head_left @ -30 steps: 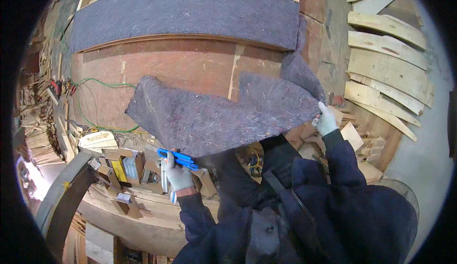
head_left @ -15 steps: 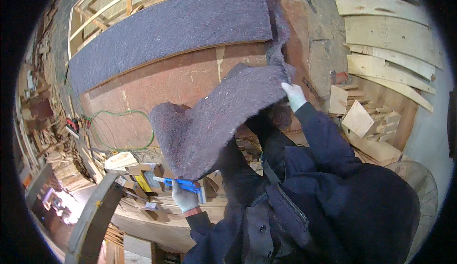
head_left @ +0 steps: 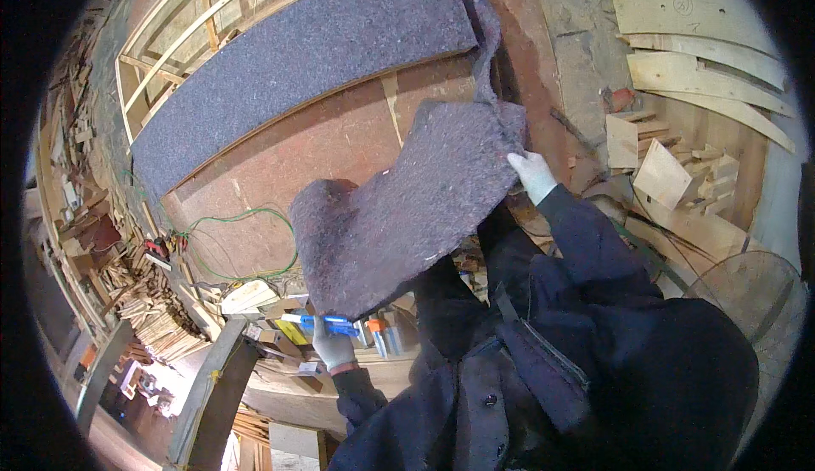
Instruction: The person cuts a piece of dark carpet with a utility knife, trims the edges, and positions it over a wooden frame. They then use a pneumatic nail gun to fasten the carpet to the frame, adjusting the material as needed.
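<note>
A sheet of grey-purple felt (head_left: 416, 195) hangs stretched between my two white-gloved hands. My right hand (head_left: 533, 177) is closed on its right edge. My left hand (head_left: 334, 345) is closed round a blue utility knife (head_left: 340, 325), right at the felt's lower left corner; whether the fingers also pinch the felt is hidden. Beyond lies a long curved wooden frame, its near face covered with similar felt (head_left: 306, 63). A loose strip of felt (head_left: 486, 38) trails from the frame's right end towards the sheet I hold.
A green cord (head_left: 242, 214) loops over the reddish floor board (head_left: 340, 135) at left. Curved planks (head_left: 705, 8) and wooden offcuts (head_left: 665, 174) lie on the right. Below my left hand stands a wooden bench (head_left: 373, 379) with tools. Scrap wood (head_left: 161, 322) is heaped at far left.
The view has shifted, so the frame sits slightly higher and my hands further right. The felt sheet has swung a little and spread flatter between my hands. Both hands keep their hold.
</note>
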Available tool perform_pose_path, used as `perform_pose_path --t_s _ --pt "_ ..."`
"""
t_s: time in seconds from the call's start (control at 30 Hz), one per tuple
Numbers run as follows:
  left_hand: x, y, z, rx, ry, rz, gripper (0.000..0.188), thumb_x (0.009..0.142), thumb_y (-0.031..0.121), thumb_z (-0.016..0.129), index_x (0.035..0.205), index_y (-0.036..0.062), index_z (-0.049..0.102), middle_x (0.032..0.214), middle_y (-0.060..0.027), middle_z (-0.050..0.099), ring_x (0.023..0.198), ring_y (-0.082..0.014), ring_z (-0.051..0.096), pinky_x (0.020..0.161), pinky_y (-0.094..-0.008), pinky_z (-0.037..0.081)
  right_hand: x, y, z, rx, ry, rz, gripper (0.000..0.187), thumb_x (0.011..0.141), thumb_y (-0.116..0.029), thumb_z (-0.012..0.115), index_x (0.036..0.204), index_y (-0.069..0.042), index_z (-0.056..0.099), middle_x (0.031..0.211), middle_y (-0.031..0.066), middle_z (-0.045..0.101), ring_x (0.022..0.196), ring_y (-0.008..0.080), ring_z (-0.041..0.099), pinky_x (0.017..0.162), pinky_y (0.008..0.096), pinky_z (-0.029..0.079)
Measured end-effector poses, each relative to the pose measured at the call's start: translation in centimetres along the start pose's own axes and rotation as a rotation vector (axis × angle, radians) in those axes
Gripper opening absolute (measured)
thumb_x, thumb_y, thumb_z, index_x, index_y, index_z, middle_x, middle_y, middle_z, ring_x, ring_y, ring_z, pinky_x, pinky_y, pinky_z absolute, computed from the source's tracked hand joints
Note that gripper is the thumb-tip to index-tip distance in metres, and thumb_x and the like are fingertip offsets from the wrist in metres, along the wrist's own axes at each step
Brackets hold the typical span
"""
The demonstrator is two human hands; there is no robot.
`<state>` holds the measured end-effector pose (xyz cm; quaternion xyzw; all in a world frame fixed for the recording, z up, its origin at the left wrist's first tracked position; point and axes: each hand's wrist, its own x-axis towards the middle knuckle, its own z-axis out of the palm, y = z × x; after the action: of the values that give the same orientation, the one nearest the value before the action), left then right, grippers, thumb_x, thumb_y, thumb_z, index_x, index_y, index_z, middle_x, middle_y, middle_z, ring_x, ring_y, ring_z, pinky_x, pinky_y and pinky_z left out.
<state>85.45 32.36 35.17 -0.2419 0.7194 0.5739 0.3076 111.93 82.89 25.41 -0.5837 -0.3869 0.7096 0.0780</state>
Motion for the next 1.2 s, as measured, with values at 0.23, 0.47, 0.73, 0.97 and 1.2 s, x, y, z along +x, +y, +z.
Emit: perform_pose_path --t_s 0.23,0.47,0.73,0.97,1.2 --pt "2.7 2.7 -0.1 -0.257 -0.102 -0.211 0.023 0.102 0.027 0.060 0.107 0.0055 0.066 0.102 -0.0066 0.068 0.093 -0.0208 0.065 0.085 -0.0348 0.052 -2.9 3.1 0.5 0.002 0.027 0.001 0.034 0.101 -0.024 0.058 0.121 0.003 0.065 0.108 0.0065 0.070 0.095 0.0180 0.065 0.086 0.0338 0.051" --pt "5.6 2.5 -2.5 0.043 -0.105 -0.168 0.030 0.103 0.032 0.057 0.107 0.0038 0.066 0.102 -0.0075 0.070 0.093 -0.0215 0.066 0.086 -0.0362 0.052 -3.7 3.3 3.5 0.042 0.081 0.003 0.035 0.100 -0.025 0.060 0.120 0.003 0.066 0.105 0.0057 0.069 0.092 0.0176 0.065 0.085 0.0332 0.052" --pt "7.2 1.3 -5.2 -0.064 -0.119 -0.201 0.030 0.103 0.030 0.058 0.114 0.0017 0.064 0.107 -0.0085 0.067 0.099 -0.0239 0.064 0.091 -0.0396 0.052 -3.6 1.4 5.7 0.021 -0.169 0.096 0.045 0.099 -0.039 0.061 0.123 0.000 0.060 0.108 0.0117 0.067 0.072 0.0195 0.068 0.059 0.0318 0.057" --pt "8.1 0.9 -4.6 0.005 0.083 -0.208 0.029 0.100 0.028 0.063 0.113 0.0020 0.064 0.105 -0.0080 0.067 0.097 -0.0228 0.065 0.088 -0.0393 0.053 -1.9 5.4 -1.2 -0.173 -0.152 0.223 0.028 0.098 -0.028 0.061 0.107 -0.002 0.064 0.087 0.0088 0.068 0.069 0.0172 0.067 0.057 0.0306 0.055" --pt "8.4 0.8 -2.6 0.191 0.005 -0.232 0.031 0.101 0.029 0.059 0.115 0.0028 0.065 0.108 -0.0085 0.067 0.100 -0.0241 0.065 0.093 -0.0412 0.051 8.4 18.5 -15.1 -0.308 0.131 0.444 0.033 0.093 -0.030 0.065 0.109 -0.001 0.068 0.083 0.0110 0.070 0.065 0.0201 0.069 0.055 0.0354 0.056"
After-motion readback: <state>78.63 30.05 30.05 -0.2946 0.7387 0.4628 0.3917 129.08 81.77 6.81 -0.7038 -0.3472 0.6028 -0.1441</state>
